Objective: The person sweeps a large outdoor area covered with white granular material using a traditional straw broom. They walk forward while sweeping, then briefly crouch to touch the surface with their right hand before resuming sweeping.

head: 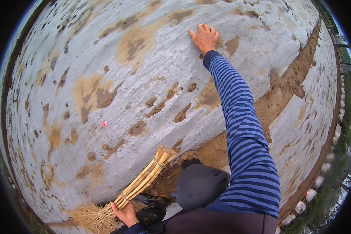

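Observation:
My left hand (125, 213) is closed around a broom of bundled bamboo stalks (144, 178), near the lower edge of the view. Two ties bind the stalks, and the broom's thin, straw-coloured twigs (90, 218) spread at the lower left, close to my dark boot. Farther up, my right arm reaches out over grey plastic mulch film (169, 67). My right hand (205, 36) has its fingers spread at the film, with nothing seen in it; whether the palm presses on the film is hard to tell. Muddy puddles and clods of wet soil mark the film around it.
A strip of bare brown soil (283, 93) runs diagonally between two film-covered beds. Muddy ground lies by my boot (150, 209). A small pink scrap (104, 123) rests on the film. White containers (310, 195) line the green plants at the far right.

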The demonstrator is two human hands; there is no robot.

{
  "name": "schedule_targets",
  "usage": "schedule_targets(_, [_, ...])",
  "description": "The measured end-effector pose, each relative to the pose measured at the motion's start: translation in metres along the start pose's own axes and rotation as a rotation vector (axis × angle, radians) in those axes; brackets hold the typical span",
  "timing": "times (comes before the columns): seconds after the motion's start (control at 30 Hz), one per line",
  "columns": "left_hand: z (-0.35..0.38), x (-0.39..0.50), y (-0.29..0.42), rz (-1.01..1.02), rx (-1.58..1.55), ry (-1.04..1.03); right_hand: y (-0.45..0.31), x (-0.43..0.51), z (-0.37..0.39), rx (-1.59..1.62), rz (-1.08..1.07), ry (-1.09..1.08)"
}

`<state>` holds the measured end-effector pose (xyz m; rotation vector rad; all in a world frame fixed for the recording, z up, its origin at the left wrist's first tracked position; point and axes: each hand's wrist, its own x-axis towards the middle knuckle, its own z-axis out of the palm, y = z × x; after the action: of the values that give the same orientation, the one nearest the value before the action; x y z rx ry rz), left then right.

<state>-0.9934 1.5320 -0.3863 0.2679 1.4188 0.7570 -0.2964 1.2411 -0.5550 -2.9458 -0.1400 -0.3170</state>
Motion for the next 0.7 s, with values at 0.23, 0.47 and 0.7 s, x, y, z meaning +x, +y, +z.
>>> schedule_targets(0.23, [0.002,0.001,-0.001,-0.002,-0.009,-0.007,0.003,0.001,-0.006,-0.018,-0.045,-0.027])
schedule_targets(0.47, [0.009,-0.008,-0.005,0.038,0.052,-0.011,0.007,0.006,-0.005,0.008,-0.081,-0.051])
schedule_targets(0.7, [0.011,-0.009,-0.006,0.023,0.061,-0.033,0.014,0.006,-0.014,-0.066,-0.176,-0.061])
